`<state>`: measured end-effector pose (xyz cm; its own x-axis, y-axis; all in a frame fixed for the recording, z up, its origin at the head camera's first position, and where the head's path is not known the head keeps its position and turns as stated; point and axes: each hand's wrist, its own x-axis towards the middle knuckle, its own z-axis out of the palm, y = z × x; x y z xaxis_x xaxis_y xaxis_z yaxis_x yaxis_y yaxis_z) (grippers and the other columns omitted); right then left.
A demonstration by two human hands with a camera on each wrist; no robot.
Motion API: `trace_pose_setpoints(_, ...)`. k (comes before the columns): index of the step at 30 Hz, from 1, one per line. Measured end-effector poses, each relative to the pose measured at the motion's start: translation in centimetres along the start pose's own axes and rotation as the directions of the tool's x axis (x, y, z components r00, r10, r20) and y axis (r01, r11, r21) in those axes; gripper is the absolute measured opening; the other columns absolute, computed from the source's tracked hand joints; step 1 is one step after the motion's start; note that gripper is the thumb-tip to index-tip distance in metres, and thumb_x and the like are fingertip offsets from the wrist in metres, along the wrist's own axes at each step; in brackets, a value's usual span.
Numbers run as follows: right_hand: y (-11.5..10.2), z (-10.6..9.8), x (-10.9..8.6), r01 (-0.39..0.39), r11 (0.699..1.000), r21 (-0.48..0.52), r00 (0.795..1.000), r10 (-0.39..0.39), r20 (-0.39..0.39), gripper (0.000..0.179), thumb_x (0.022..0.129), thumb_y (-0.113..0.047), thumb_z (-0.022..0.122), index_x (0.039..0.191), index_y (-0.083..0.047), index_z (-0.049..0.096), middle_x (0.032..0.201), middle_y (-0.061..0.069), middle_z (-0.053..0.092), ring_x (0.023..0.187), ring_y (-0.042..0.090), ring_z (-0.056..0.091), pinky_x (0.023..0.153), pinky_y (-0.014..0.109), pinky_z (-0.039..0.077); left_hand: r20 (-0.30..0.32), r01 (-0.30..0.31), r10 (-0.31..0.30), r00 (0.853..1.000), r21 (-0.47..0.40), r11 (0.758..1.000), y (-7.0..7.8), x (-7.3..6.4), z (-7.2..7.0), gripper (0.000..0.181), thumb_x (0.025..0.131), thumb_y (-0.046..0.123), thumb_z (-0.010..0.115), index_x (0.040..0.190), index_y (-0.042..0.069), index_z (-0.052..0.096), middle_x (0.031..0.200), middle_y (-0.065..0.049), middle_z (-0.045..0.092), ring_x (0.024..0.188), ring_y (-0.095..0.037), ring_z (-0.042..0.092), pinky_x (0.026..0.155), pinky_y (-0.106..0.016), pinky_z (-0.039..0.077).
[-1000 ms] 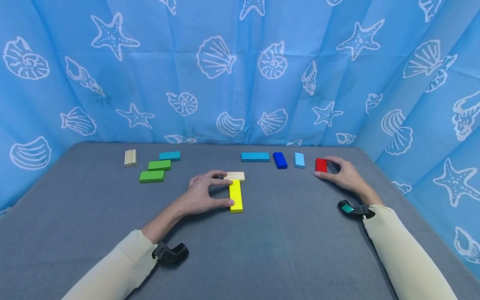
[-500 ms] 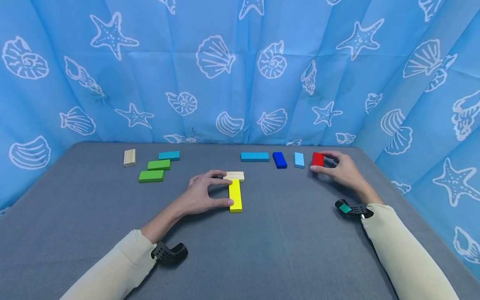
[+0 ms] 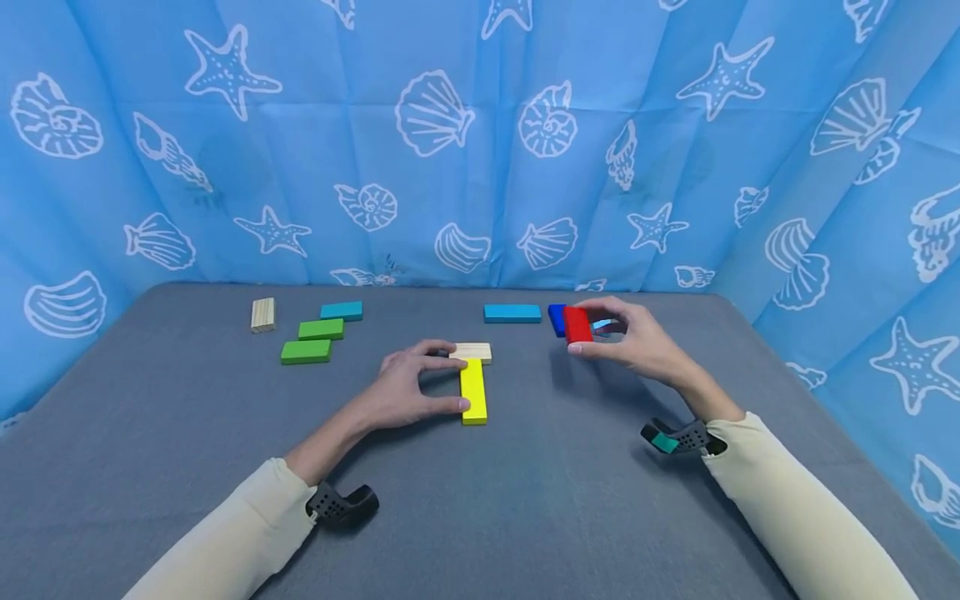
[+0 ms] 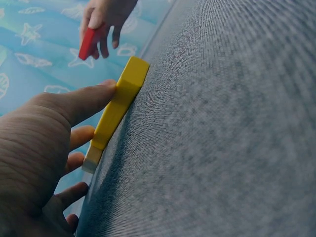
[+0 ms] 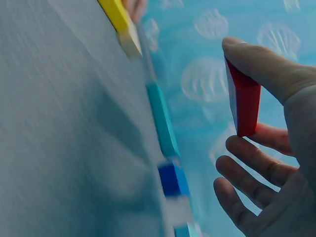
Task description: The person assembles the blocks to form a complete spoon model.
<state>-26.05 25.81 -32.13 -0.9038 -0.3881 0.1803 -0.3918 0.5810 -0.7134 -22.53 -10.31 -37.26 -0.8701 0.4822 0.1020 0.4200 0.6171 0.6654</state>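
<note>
My right hand (image 3: 647,343) pinches a red wooden block (image 3: 577,325) between thumb and fingers, raised off the table with a shadow below it. Behind it, a dark blue block (image 3: 556,318) and a light blue block are partly hidden. In the right wrist view, the thumb lies on one end of the red block (image 5: 248,106). My left hand (image 3: 401,390) rests at the table's middle, its thumb and index finger spanning a yellow block (image 3: 472,396) lengthwise. The yellow block's far end meets a plain wood block (image 3: 476,353) lying crosswise, forming a T.
Near the back stands a long turquoise block (image 3: 512,314). Farther left lie two green blocks (image 3: 306,352), a teal block (image 3: 341,311) and another plain wood block (image 3: 263,316). A blue shell-print curtain (image 3: 480,150) hangs behind the grey table (image 3: 525,517).
My right hand has lifted the red block from the back right and carried it leftward, now in front of the dark blue and light blue blocks. My left hand has stayed at the yellow block.
</note>
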Motion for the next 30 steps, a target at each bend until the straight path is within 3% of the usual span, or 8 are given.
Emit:
trace_pose_setpoints(7, -2.3, 3.7, -1.4, 0.095, 0.996, 0.0, 0.994, -0.094, 0.061, 0.06, 0.083, -0.026, 0.084, 0.136, -0.009, 0.059, 0.128, 0.009, 0.059, 0.114, 0.034, 0.056, 0.093, 0.054, 0.05, 0.002, 0.002, -0.002, 1.0, 0.001, 1.0, 0.1, 0.0, 0.1, 0.059, 0.086, 0.043, 0.08, 0.138, 0.021, 0.065, 0.155, -0.003, 0.042, 0.147, -0.031, 0.032, 0.117, -0.062, 0.011)
trace_pose_setpoints(14, -4.2, 7.4, -2.6, 0.198, 0.98, 0.011, 0.974, -0.198, 0.108, 0.056, 0.081, -0.033, 0.086, 0.13, -0.016, 0.065, 0.122, -0.003, 0.062, 0.113, 0.022, 0.058, 0.093, 0.047, 0.051, 0.001, 0.026, -0.026, 1.0, 0.003, 1.0, 0.1, 0.1, 0.1, 0.06, 0.085, 0.045, 0.08, 0.139, 0.022, 0.065, 0.155, -0.003, 0.042, 0.146, -0.032, 0.031, 0.117, -0.063, 0.01)
trace_pose_setpoints(23, -6.0, 10.3, -4.0, 0.206, 0.978, 0.034, 0.965, -0.209, 0.16, 0.058, 0.079, -0.041, 0.087, 0.129, -0.02, 0.066, 0.123, -0.009, 0.057, 0.112, 0.019, 0.055, 0.092, 0.044, 0.048, 0.002, 0.024, -0.024, 1.0, 0.007, 1.0, 0.3, 0.1, 0.0, 0.06, 0.085, 0.045, 0.08, 0.139, 0.02, 0.065, 0.155, -0.005, 0.042, 0.146, -0.034, 0.032, 0.117, -0.064, 0.009)
trace_pose_setpoints(30, -6.3, 11.5, -4.5, 0.175, 0.985, 0.012, 0.97, -0.174, 0.169, 0.059, 0.078, -0.045, 0.087, 0.128, -0.022, 0.066, 0.122, -0.012, 0.054, 0.112, 0.015, 0.053, 0.09, 0.04, 0.05, -0.003, 0.02, -0.02, 1.0, 0.019, 1.0, 0.2, 0.1, 0.0, 0.06, 0.086, 0.043, 0.079, 0.139, 0.02, 0.064, 0.155, -0.005, 0.042, 0.146, -0.034, 0.032, 0.117, -0.064, 0.01)
